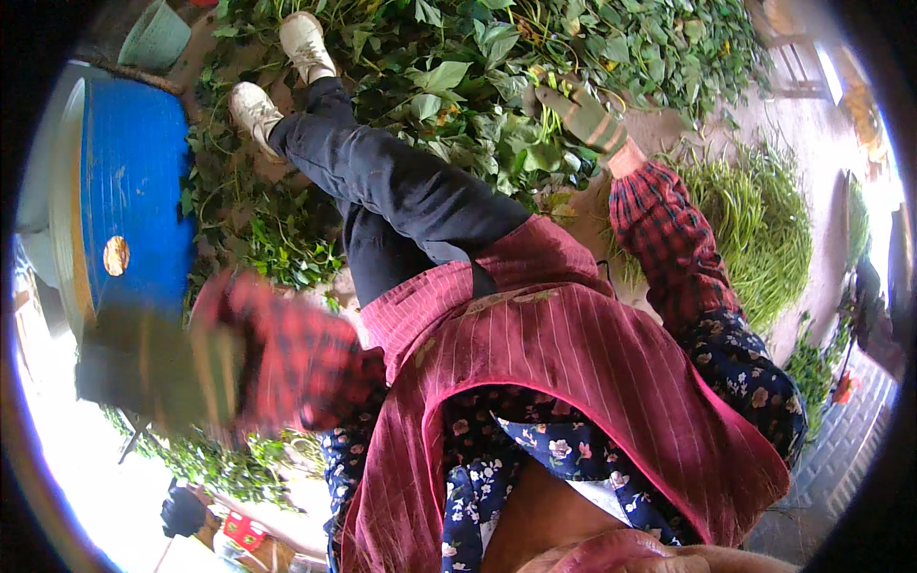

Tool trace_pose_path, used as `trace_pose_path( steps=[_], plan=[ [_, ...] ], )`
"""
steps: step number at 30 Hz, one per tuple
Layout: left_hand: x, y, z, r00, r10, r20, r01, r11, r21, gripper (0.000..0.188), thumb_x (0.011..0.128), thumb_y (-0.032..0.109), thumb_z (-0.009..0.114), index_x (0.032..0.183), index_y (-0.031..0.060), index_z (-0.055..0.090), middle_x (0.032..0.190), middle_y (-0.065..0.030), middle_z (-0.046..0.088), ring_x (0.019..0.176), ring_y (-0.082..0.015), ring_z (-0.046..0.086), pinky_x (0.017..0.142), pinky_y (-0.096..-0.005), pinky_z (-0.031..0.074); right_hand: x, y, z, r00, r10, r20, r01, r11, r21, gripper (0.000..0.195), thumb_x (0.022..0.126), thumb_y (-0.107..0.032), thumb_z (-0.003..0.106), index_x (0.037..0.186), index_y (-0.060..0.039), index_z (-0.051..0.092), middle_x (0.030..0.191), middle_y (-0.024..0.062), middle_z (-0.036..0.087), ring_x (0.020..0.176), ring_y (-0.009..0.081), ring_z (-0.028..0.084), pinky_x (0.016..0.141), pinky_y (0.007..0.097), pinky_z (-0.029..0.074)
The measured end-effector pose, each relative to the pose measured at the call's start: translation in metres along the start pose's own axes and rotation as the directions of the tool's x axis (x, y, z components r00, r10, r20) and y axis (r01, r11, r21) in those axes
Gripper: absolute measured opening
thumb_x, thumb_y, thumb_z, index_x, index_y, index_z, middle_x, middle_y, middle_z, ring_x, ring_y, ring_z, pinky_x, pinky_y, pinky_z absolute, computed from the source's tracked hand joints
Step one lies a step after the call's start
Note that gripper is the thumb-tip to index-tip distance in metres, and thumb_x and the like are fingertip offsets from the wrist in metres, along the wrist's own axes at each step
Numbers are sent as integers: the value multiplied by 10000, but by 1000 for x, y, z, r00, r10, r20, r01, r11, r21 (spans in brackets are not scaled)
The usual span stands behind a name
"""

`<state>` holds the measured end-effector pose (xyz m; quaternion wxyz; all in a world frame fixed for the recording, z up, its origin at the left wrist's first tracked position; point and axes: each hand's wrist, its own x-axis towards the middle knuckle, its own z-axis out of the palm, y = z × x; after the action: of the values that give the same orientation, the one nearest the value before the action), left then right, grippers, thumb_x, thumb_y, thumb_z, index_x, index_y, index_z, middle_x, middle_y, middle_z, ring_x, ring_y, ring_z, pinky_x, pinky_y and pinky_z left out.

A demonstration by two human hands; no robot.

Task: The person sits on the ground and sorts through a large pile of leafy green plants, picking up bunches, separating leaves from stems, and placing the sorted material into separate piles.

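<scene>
My right hand (584,118), in an olive work glove with tan stripes, is closed around several thin green stems (550,123) at the edge of a broad heap of leafy green vines (494,136). My left hand (157,365), in a matching glove, is swung out to the left, in front of the lower end of a blue tub (136,179). Motion blurs it, so its fingers and anything in them cannot be made out. My legs (423,190) in dark trousers stretch forward across the vines.
A pile of thin, leafless green stems (752,229) lies on the floor by my right forearm. At upper left stands a pale green container (154,36). More leafy greens (215,465) lie behind my left arm. A slatted stool or frame (795,68) is at upper right.
</scene>
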<state>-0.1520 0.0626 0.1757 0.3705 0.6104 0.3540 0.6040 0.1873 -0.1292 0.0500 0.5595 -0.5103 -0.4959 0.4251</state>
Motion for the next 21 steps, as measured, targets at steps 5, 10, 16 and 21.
trace_pose_path(
  steps=[5, 10, 16, 21],
  plan=[
    [0, 61, -7, 992, 121, 44, -122, 993, 9, 165, 738, 97, 529, 874, 14, 572, 774, -61, 575, 663, -142, 525, 619, -238, 430, 15, -6, 13, 998, -56, 12, 57, 995, -88, 159, 840, -158, 413, 820, -10, 468, 842, 58, 537, 841, 159, 494, 737, 259, 368],
    [-29, 24, 85, 818, -166, 550, 279, 952, -126, 190, 747, 85, 501, 907, 7, 567, 819, -64, 580, 710, -139, 534, 658, -233, 436, 24, -16, 16, 998, -50, 29, 50, 999, 1, 403, 811, -379, 419, 927, -1, 496, 1008, 120, 513, 933, 186, 471, 802, 279, 339],
    [-115, -70, 164, 311, -325, 893, 799, 599, -60, 334, 733, 80, 541, 1052, 9, 471, 995, -95, 523, 886, -183, 506, 768, -308, 425, 34, -41, 47, 991, -52, 122, 69, 989, -133, 160, 829, -101, 438, 965, -32, 489, 864, 0, 514, 783, 94, 449, 725, 206, 362],
    [-130, -107, 171, 290, -315, 904, 805, 591, -52, 324, 721, 120, 580, 1022, 49, 484, 1002, -75, 511, 891, -195, 506, 757, -331, 426, 44, -30, 53, 983, 53, 178, 0, 960, -280, 237, 825, -159, 463, 1031, -47, 489, 821, 21, 537, 736, 98, 471, 656, 235, 397]
  ],
)
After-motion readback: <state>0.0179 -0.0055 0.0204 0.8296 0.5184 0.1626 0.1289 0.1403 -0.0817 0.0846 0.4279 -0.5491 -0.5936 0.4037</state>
